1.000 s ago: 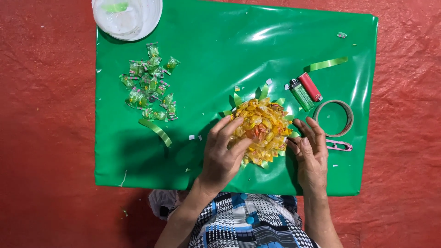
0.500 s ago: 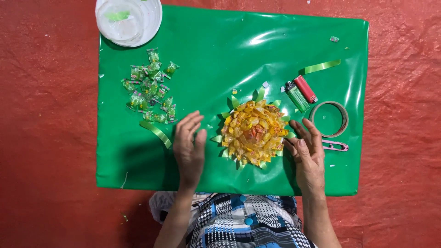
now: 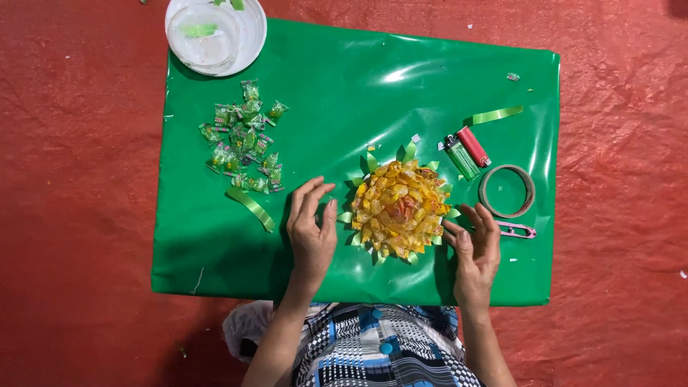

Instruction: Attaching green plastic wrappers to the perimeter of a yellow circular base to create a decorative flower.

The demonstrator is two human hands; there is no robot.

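A round flower made of yellow and orange candy wrappers (image 3: 399, 208), edged with green ribbon loops, lies on a glossy green sheet (image 3: 344, 107). My left hand (image 3: 310, 233) rests flat on the sheet just left of the flower, fingers apart and holding nothing. On the flower's right side, my right hand (image 3: 474, 247) lies with its fingertips touching or almost touching the flower's rim, fingers spread, nothing gripped.
A pile of green wrapped candies (image 3: 242, 136) lies at the left, with a green ribbon strip (image 3: 251, 208) below it. A white plate (image 3: 215, 32) sits at the top left. Two lighters (image 3: 466, 152), a tape roll (image 3: 507, 190), small snips (image 3: 516, 230) and another ribbon strip (image 3: 494, 115) lie right.
My left hand has come off the flower and moved left onto the bare green sheet. My right hand has stayed beside the flower's right edge.
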